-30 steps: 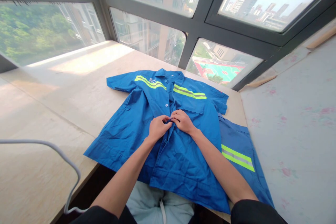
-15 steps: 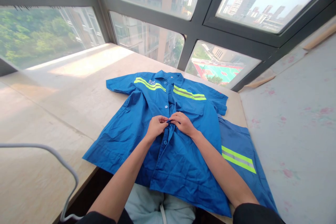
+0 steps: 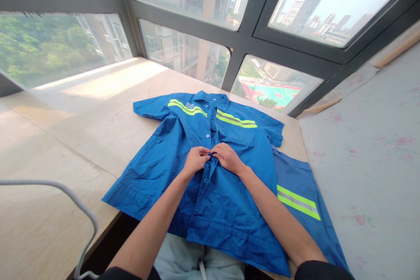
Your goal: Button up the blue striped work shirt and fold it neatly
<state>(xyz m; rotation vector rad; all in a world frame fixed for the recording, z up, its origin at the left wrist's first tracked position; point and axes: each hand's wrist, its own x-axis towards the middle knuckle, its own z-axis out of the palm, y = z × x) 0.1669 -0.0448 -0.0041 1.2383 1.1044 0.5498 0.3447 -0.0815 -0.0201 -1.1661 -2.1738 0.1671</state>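
My left hand (image 3: 196, 160) and right hand (image 3: 229, 158) nearly touch at the middle of the blue shirt (image 3: 226, 205). The fingers of both are pinched tight on its front edge — one button (image 3: 208, 135) shows above them, another below. The shirt lies spread on the sill (image 3: 55, 148), its bottom hanging over the edge — pants (image 3: 293, 173) lie partly under its right side.

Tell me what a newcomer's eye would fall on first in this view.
Probably the blue short-sleeved shirt, spread over the pale ledge, with bright yellow-green reflective bands across its chest. Next, the left grip and right grip, close together at the shirt's front opening, pinching its cloth. Then perhaps the green-and-red sports court outside, seen through the low window pane right of centre.
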